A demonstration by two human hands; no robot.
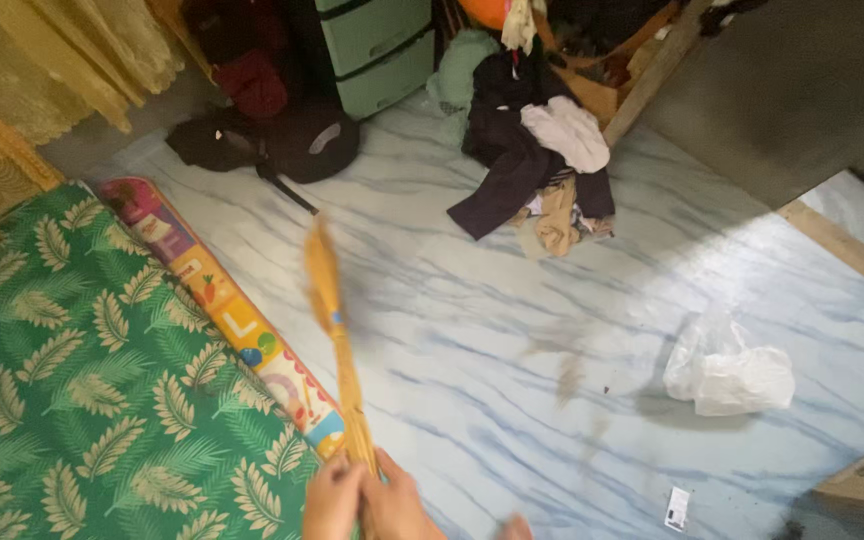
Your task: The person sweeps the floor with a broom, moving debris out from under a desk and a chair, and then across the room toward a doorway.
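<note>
Both my hands grip the lower end of a yellow straw broom (337,330) at the bottom middle of the view. My left hand (332,502) and my right hand (399,503) are wrapped around its bundle side by side. The broom reaches up and away from me over the white and blue marbled floor (472,340), and it is blurred by motion. Its far tip lies near a black bag (282,140). Dusty smudges (567,375) mark the floor to the right of the broom.
A mattress with a green leaf sheet (82,400) and a colourful mat edge (242,330) lie at left. A clothes pile (537,170) sits at top centre, a white plastic bag (727,370) at right, a paper scrap (679,508) below it. A green cabinet (382,45) stands behind.
</note>
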